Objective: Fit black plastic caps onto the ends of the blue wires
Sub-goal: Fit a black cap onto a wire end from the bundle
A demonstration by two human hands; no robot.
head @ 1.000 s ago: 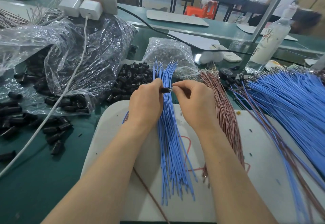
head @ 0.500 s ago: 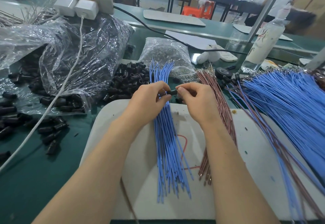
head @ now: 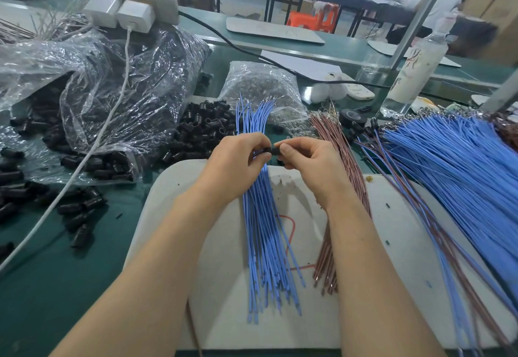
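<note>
1. The left hand (head: 238, 160) and right hand (head: 305, 160) are meeting over the white board's (head: 392, 230) far edge, both grips pinching one black cap (head: 273, 151).
2. Fingers are hiding the cap's ends.
3. Blue wires (head: 263, 230) are lying across the board, passing under the left hand.

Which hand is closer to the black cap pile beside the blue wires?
Left. The left hand sits just right of the cap pile; the right hand is farther right, across the blue wires, beside the brown wires.
</note>
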